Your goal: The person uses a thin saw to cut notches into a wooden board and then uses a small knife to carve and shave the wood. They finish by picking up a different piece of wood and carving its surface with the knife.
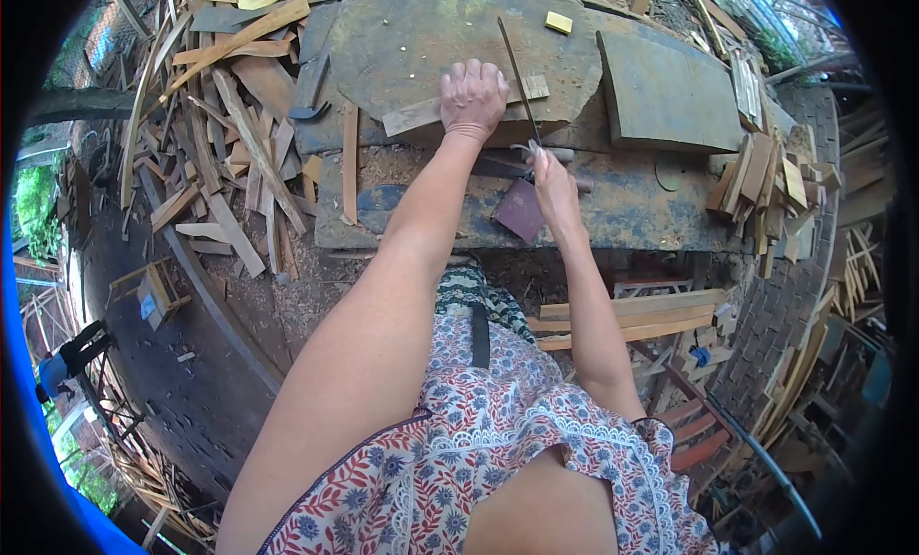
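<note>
One desk (651, 210); one rounded slab (412, 38); one wooden strip (412, 117) upon it, clamped under the left grip (472, 98), fingers curled; one narrow blade (513, 62) across it, near end closed in the right grip (555, 187), apparent sawing calling for firm hold.

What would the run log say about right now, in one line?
left hand: on wood strip | right hand: holding saw | blade: across strip, near its right end | strip: on big slab

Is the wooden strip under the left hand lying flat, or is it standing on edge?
Lying flat: the wooden strip shows its broad face upward, with the left hand on top and the saw blade across it.
</note>
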Demonstrator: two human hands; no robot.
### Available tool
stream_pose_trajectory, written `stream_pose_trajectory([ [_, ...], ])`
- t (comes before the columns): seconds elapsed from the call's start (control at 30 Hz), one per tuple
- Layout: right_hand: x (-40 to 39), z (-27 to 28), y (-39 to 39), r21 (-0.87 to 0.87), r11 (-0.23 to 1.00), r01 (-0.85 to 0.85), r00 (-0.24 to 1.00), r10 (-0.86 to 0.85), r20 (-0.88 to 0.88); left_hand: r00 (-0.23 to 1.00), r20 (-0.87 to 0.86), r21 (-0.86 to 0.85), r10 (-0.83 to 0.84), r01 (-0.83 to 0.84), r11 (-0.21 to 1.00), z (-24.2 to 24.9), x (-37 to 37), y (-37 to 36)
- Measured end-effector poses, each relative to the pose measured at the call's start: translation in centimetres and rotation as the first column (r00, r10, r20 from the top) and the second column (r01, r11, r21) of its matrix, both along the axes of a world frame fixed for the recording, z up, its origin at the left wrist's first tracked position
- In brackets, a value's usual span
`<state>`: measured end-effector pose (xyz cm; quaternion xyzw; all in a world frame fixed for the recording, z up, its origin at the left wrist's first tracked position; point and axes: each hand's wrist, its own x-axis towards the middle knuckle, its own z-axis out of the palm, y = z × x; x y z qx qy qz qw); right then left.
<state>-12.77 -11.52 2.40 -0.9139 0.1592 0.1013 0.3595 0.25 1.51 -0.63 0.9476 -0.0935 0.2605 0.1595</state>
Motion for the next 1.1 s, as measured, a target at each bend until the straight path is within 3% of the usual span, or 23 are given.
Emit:
stream_pose_trajectory([
  [0.17, -3.9, 0.0, -0.3, -0.018, 0.999, 0.029, 0.994, -0.031, -0.102, 0.999, 0.032, -0.02, -0.004, 0.005, 1.0, -0.2, -0.2, 0.4],
  [0.27, -0.6, 0.0, -0.4, 0.011, 1.0, -0.003, 1.0, 0.003, 0.023, 0.999, 0.044, -0.025, -0.019, 0.02, 0.999, 0.0, 0.1, 0.0],
  [0.4, 2.2, 0.5, 0.4, 0.023, 1.0, -0.01, 1.0, 0.01, -0.003, 1.0, 0.021, -0.011, 0.004, -0.004, 1.0, 0.0, 0.1, 0.1],
  [0.63, -5.6, -0.4, -1.9, 0.043, 0.999, 0.008, 1.0, -0.008, -0.002, 1.0, 0.023, -0.018, 0.002, -0.002, 1.0, 0.0, 0.1, 0.2],
  [0.73, -7.3, 0.7, -3.3, 0.139, 0.99, 0.029, 0.995, -0.041, 0.086, 1.0, -0.015, -0.012, 0.005, -0.006, 1.0, 0.1, 0.0, 0.1],
  [0.8, -8.3, 2.2, -3.9, 0.544, 0.776, 0.319, 0.941, -0.328, -0.085, 1.0, -0.019, -0.026, -0.004, 0.004, 1.0, 0.1, -0.2, 0.2],
  [0.9, -10.6, 3.2, -4.5, 0.568, 0.728, 0.385, 0.912, -0.395, -0.112, 0.998, -0.042, -0.111, -0.041, 0.036, 0.993, 0.1, 0.0, 0.4],
  [1.03, -15.4, 1.6, -5.8, 0.432, 0.826, 0.361, 0.932, -0.338, -0.131, 0.988, -0.063, -0.296, -0.139, 0.114, 0.948, 1.7, -0.7, 1.8],
  [1.1, -17.7, 1.6, -5.6, 0.429, 0.788, 0.441, 0.897, -0.392, -0.203, 0.977, -0.064, -0.249, -0.202, 0.18, 0.952, 2.6, -2.0, 3.5],
])
